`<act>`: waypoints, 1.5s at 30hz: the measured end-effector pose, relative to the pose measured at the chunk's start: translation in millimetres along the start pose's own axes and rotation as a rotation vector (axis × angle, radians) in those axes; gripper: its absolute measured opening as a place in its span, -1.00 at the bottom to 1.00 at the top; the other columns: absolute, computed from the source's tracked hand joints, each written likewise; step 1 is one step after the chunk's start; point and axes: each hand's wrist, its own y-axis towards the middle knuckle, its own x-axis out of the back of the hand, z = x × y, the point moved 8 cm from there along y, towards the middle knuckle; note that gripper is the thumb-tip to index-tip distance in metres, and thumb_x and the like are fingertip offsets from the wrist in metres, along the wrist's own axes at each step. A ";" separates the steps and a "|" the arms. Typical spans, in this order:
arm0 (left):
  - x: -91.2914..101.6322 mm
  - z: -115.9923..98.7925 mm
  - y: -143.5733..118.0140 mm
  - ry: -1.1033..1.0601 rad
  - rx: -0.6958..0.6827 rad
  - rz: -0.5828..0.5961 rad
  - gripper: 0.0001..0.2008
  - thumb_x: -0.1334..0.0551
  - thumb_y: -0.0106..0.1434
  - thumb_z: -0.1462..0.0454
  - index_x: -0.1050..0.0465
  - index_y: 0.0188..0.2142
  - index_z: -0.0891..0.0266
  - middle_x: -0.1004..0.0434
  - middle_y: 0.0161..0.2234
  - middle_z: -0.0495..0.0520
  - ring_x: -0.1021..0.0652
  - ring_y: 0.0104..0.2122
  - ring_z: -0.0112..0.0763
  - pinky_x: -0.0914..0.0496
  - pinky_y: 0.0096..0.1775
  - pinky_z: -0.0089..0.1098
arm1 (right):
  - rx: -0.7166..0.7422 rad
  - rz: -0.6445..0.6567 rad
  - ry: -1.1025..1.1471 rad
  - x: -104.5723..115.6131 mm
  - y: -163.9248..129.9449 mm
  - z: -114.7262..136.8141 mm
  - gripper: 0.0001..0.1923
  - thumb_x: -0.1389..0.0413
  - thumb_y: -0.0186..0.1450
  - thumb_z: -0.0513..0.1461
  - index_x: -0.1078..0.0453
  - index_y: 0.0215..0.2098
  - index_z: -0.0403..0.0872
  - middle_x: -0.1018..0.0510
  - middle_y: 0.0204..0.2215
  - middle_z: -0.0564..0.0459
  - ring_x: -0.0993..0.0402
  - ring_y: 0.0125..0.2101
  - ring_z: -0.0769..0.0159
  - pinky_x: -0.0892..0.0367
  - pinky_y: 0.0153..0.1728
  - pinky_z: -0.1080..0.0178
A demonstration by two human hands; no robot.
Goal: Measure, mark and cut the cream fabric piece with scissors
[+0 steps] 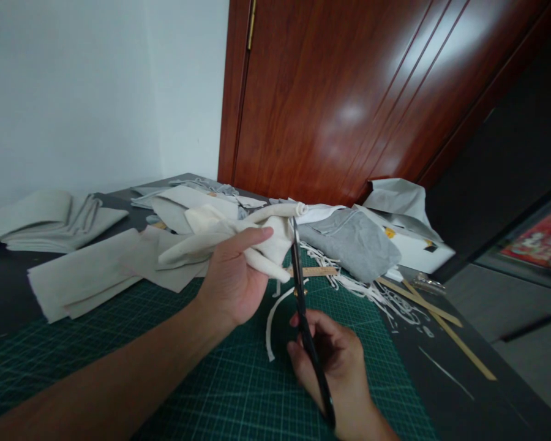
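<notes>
My left hand [239, 275] is closed around a bunched piece of cream-white fabric [275, 242], thumb on top, holding it above the cutting mat. In my right hand [337, 361] is a pair of black scissors [305, 331], fingers wrapped round the handles. The blades point up and away, alongside the right edge of the fabric; whether they touch it I cannot tell. Below the fabric, a thin curved white strip [270, 324] lies on the green gridded cutting mat [220, 380].
Folded pale fabric [50, 223] and flat cut pieces [87, 269] lie at left. Behind on the right are grey cloth [353, 242], a white box [422, 248] and a heap of white strips [371, 291]. Wooden rulers [459, 343] lie along the right side. A brown door [326, 104] stands behind.
</notes>
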 end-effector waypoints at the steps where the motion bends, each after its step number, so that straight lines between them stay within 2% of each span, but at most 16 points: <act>1: -0.6 -1.6 -0.3 0.003 -0.012 -0.003 -0.59 -0.34 0.08 0.50 -0.59 -0.04 0.27 -0.71 -0.26 0.08 -0.68 -0.11 -0.20 -0.51 0.12 -0.16 | 0.002 -0.003 -0.003 0.4 0.0 0.3 -0.88 -0.19 0.09 -0.36 -0.49 -0.41 -0.03 -0.37 -0.62 0.25 -0.26 -0.64 0.46 -0.21 -0.62 0.42; 6: -1.9 -0.1 -0.5 0.005 0.015 -0.006 -0.44 -0.34 0.06 0.56 -0.56 0.06 0.21 -0.72 -0.23 0.04 -0.69 -0.16 -0.24 -0.51 0.13 -0.16 | -0.015 -0.009 -0.032 1.9 -0.8 -2.4 -0.85 -0.20 0.09 -0.38 -0.51 -0.38 -0.03 -0.38 -0.61 0.23 -0.28 -0.62 0.44 -0.23 -0.60 0.40; 11: -2.0 6.5 2.1 0.014 0.087 0.064 -0.41 -0.33 0.05 0.58 -0.57 0.06 0.17 -0.73 -0.17 0.07 -0.67 -0.03 -0.11 -0.45 0.19 -0.05 | -0.040 0.018 0.002 1.1 0.0 -4.0 -0.86 -0.21 0.11 -0.36 -0.52 -0.36 -0.04 -0.37 -0.60 0.23 -0.26 -0.62 0.44 -0.20 -0.62 0.39; 14: 0.1 8.8 3.1 0.059 0.124 0.090 -0.55 -0.34 0.04 0.55 -0.62 -0.07 0.21 -0.72 -0.23 0.09 -0.66 -0.02 -0.05 -0.43 0.19 -0.02 | -0.043 0.032 0.001 0.3 1.3 -2.5 -0.88 -0.20 0.10 -0.36 -0.48 -0.39 -0.04 -0.35 -0.61 0.24 -0.24 -0.62 0.44 -0.17 -0.62 0.39; 18: 5.3 10.8 3.8 0.152 0.190 0.063 -0.91 -0.35 0.10 0.45 -0.60 -0.36 0.32 -0.63 -0.42 0.09 -0.65 -0.29 -0.14 -0.48 0.10 0.01 | -0.038 0.081 -0.034 -4.7 0.3 -2.2 -0.89 -0.18 0.08 -0.36 -0.43 -0.46 -0.03 -0.28 -0.63 0.26 -0.18 -0.62 0.45 -0.13 -0.61 0.37; 21: 7.8 9.4 4.9 0.162 0.194 0.011 -0.96 -0.34 0.16 0.41 -0.59 -0.40 0.32 -0.63 -0.44 0.07 -0.65 -0.32 -0.17 -0.52 0.04 -0.03 | -0.039 0.102 -0.059 -6.8 -1.4 -3.6 -0.89 -0.17 0.07 -0.37 -0.41 -0.48 -0.03 -0.26 -0.63 0.26 -0.16 -0.63 0.45 -0.09 -0.61 0.36; 28: 14.0 1.5 5.5 0.099 0.041 -0.155 -0.74 -0.37 0.14 0.48 -0.63 -0.17 0.27 -0.71 -0.31 0.03 -0.67 -0.20 -0.26 -0.51 0.05 -0.20 | -0.052 0.128 -0.057 -8.6 -3.2 -5.0 -0.90 -0.18 0.06 -0.36 -0.45 -0.45 -0.04 -0.25 -0.63 0.27 -0.15 -0.63 0.45 -0.09 -0.61 0.36; 33: 11.3 -3.6 5.6 0.084 -0.038 -0.117 -0.69 -0.42 0.10 0.49 -0.62 -0.15 0.27 -0.74 -0.24 0.04 -0.67 -0.06 -0.24 -0.48 0.14 -0.21 | -0.026 0.103 -0.058 -9.9 -3.2 -2.9 -0.87 -0.17 0.06 -0.37 -0.48 -0.44 -0.04 -0.27 -0.63 0.26 -0.17 -0.64 0.45 -0.11 -0.62 0.37; 39: 12.9 -9.5 5.1 0.119 -0.162 -0.131 -0.75 -0.55 0.05 0.34 -0.64 -0.25 0.18 -0.73 -0.27 -0.03 -0.66 0.01 -0.19 -0.48 0.17 -0.16 | -0.008 0.118 -0.034 -11.2 -1.3 -0.3 -0.87 -0.17 0.06 -0.36 -0.50 -0.42 -0.05 -0.30 -0.64 0.26 -0.21 -0.64 0.45 -0.14 -0.60 0.37; 45: 15.9 -27.8 2.2 0.229 -0.456 -0.137 -0.72 -0.55 0.10 0.26 -0.66 -0.17 0.11 -0.69 0.02 -0.06 -0.53 0.22 -0.24 -0.32 0.32 -0.25 | -0.056 0.121 -0.009 -15.4 -9.6 -9.9 -0.89 -0.16 0.07 -0.34 -0.48 -0.44 -0.03 -0.30 -0.61 0.24 -0.19 -0.61 0.43 -0.10 -0.58 0.35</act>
